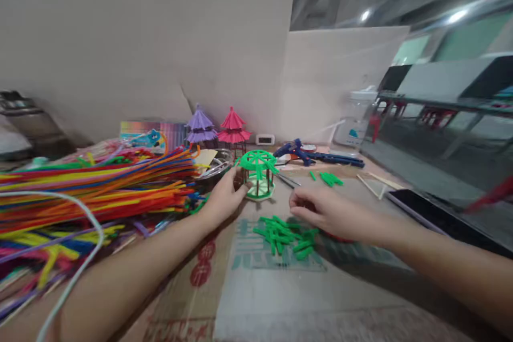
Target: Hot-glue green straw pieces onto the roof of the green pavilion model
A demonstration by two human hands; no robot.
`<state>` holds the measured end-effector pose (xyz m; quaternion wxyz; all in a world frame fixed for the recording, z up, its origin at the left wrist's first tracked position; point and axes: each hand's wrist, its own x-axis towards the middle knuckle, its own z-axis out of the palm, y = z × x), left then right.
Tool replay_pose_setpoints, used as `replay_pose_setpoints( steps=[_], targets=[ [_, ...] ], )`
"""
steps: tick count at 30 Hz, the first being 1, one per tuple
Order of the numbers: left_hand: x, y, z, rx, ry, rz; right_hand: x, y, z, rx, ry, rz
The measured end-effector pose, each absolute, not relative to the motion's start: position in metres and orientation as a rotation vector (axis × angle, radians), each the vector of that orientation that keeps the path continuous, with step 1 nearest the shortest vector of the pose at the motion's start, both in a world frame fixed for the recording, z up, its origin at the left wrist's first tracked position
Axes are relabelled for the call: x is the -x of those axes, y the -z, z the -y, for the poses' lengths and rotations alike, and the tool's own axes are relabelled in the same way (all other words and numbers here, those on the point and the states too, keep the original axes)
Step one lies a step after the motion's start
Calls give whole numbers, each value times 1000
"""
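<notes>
A small green pavilion model [258, 173] made of pipe cleaners stands on the cardboard-covered table [256, 299]. My left hand [224, 199] grips its left side, fingers curled around a post. My right hand [325, 212] hovers to the right of it, fingers curled in a pinch just above a pile of short green pipe-cleaner pieces [284, 235]; what it holds, if anything, I cannot make out. A few more green pieces [329, 178] lie farther back on the right.
A big heap of long multicoloured pipe cleaners [92, 187] fills the left. Purple [200, 127] and pink [233, 127] pavilion models stand at the back. A blue glue gun [298, 150], a clear bottle [358, 117] and a dark tablet [436, 219] lie to the right. Cardboard walls [160, 48] close the back.
</notes>
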<state>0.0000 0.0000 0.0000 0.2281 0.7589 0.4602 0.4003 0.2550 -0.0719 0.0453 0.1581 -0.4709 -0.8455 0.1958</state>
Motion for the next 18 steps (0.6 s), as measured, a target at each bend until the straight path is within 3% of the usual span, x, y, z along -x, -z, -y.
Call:
replay_pose_setpoints(
  steps=[6, 12, 18],
  targets=[
    [-2, -1, -2, -2122, -1103, -1251, -258, -51, 74, 1421, -760, 2567],
    [1, 2, -3, -2135, -1106, -1248, -253, -46, 78, 1436, -621, 2626],
    [1, 2, -3, -2134, -1115, -1214, -253, -46, 68, 1336, -1117, 2154]
  ],
)
